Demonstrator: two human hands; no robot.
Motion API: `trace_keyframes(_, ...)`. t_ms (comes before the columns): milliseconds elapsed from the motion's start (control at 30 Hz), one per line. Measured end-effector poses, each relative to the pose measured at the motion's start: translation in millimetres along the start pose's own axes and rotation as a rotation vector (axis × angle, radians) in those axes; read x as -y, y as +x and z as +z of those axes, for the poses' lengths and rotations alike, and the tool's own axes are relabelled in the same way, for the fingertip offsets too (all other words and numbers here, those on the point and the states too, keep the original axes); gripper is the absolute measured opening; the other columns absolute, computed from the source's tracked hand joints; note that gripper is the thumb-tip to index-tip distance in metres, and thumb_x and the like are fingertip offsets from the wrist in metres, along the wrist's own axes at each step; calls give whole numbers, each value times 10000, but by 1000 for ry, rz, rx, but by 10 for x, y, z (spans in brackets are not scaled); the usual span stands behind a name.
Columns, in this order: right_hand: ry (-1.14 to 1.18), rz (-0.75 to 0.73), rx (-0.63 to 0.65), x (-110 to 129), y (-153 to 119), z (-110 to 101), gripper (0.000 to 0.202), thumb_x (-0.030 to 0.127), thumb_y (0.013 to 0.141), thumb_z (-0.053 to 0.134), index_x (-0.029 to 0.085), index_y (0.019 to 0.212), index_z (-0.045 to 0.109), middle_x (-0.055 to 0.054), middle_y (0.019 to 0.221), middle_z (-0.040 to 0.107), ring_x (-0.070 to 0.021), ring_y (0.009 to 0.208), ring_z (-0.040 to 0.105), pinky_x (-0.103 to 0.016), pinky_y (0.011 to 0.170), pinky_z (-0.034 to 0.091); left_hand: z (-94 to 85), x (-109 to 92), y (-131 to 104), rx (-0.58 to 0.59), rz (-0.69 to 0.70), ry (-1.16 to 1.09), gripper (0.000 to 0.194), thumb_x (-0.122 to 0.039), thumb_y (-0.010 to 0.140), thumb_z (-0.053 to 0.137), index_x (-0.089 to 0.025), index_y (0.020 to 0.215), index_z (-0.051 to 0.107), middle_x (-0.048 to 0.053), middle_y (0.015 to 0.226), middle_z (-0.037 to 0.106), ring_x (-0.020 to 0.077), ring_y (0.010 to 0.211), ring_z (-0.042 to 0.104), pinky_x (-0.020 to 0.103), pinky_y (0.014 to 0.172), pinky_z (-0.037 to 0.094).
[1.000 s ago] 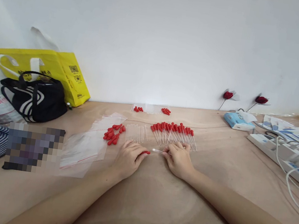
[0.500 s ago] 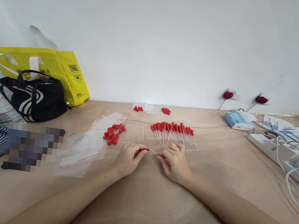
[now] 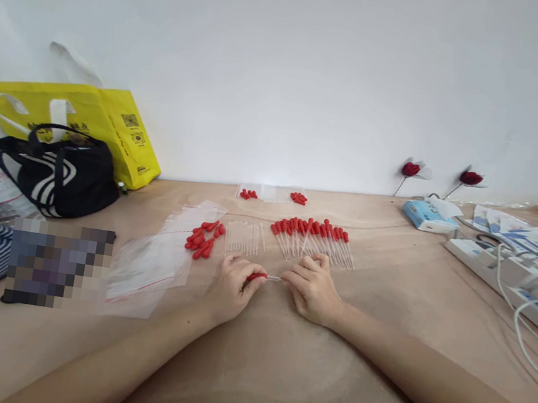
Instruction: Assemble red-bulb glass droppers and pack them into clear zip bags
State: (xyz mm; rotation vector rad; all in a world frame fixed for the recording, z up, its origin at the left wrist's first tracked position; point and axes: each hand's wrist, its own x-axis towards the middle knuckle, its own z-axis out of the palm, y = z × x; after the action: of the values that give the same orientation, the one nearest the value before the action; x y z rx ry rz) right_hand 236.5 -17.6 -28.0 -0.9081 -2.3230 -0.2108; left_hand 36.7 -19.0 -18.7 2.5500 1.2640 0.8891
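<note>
My left hand (image 3: 234, 287) pinches a red rubber dropper bulb (image 3: 258, 276) between thumb and fingers. From the bulb a clear glass dropper tube (image 3: 273, 278) runs level to my right hand (image 3: 311, 290), whose fingers are closed on its other end. Bulb and tube meet at the left fingertips. Beyond my right hand lies a row of droppers fitted with red bulbs (image 3: 325, 229). A row of bare clear tubes (image 3: 242, 238) lies just past my left hand. Left of those is a pile of loose red bulbs (image 3: 203, 239).
Clear zip bags (image 3: 147, 271) overlap at the left. Farther back lies another bag with red bulbs (image 3: 298, 198). A black bag (image 3: 58, 173) and a yellow bag (image 3: 140, 148) stand left. Right are a tissue pack (image 3: 429, 215) and a power strip (image 3: 514, 285) with cables.
Both hands stay together on the dropper. The left hand and bulb have dipped slightly, and the tube now lies more nearly level. The view has shifted a little.
</note>
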Motion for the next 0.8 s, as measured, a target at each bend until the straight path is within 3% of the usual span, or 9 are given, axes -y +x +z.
trace_keyframes(333,87,10,29,51,24,24,220,209,837,384,158,731,570,-21,649,580,-143,699,403,-336,735,211,-24,-69,-20,31,152,60,144,-254,832,438,-194,768,553,-10,733,655,135,713,590,424,964,201)
trace_keyframes(600,-20,25,73,46,82,-11,216,257,862,406,198,850,614,-27,742,614,-150,753,429,-333,726,188,-60,16,44,12,58,96,160,-278,835,448,-216,789,587,-5,777,668,157,758,588,428,934,216)
trace_keyframes(800,-93,-6,106,-17,68,-40,197,253,841,433,204,818,623,-33,732,615,-161,756,435,-330,671,177,-108,92,48,-8,48,153,156,-340,813,493,-254,822,623,-6,833,676,183,829,575,433,931,210)
